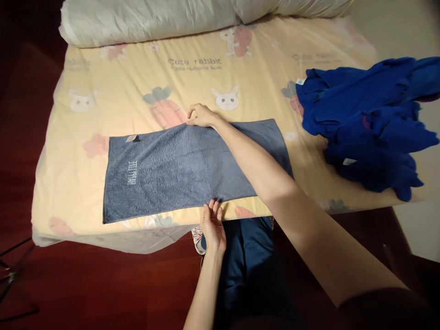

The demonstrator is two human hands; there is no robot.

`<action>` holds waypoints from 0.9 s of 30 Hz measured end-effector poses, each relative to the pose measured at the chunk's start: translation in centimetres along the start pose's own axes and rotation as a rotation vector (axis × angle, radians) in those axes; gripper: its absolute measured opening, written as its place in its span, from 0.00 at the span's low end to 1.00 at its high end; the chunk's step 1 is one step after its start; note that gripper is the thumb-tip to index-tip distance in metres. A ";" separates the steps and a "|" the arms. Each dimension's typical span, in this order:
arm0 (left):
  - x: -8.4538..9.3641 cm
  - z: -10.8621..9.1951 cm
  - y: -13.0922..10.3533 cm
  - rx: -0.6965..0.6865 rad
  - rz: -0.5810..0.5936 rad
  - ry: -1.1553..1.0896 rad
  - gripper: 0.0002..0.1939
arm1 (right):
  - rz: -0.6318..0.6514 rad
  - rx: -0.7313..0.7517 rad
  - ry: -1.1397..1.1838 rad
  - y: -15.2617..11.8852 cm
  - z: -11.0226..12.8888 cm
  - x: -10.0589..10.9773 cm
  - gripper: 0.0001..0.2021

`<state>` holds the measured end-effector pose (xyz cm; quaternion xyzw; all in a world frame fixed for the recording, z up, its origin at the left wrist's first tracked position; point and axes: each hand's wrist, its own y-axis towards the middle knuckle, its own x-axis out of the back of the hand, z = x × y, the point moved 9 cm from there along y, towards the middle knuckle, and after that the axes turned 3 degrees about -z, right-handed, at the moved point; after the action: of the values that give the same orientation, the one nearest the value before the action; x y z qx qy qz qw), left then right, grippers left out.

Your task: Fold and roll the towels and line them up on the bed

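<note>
A blue-grey towel (165, 169) lies spread flat, its long side running left to right. White lettering and a small pale tag show near its left end. My right hand (202, 115) reaches across the towel and pinches the far long edge near the middle, lifting it slightly. At the near long edge, my left hand (213, 224) is turned palm up, with fingertips and thumb closed on the towel's border. My right forearm hides part of the towel's right half.
Beneath the towel is a bed with a yellow rabbit-and-carrot sheet (113, 96). Crumpled blue clothes (360, 105) lie at the right. A rolled white quilt (147, 23) spans the back. Dark reddish floor (113, 284) shows below, with thin black legs (13, 275) at far left.
</note>
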<state>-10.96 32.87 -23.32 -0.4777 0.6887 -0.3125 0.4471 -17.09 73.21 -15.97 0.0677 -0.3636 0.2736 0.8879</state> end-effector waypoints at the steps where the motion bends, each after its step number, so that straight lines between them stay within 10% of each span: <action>1: 0.0 0.0 0.1 -0.007 0.004 -0.001 0.05 | 0.011 0.002 0.012 -0.1 0.0 0.0 0.18; 18: 0.4 -0.5 -0.5 -0.130 0.017 -0.008 0.04 | -0.006 0.049 0.166 -0.7 0.2 1.6 0.18; 27: -0.6 -5.4 -6.2 -0.356 0.242 0.119 0.18 | -0.104 0.058 0.549 -4.6 4.9 9.1 0.17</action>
<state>-13.41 31.32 -15.61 -0.4437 0.8105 -0.1576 0.3484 -12.24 71.76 -5.80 0.0348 -0.0976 0.2462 0.9637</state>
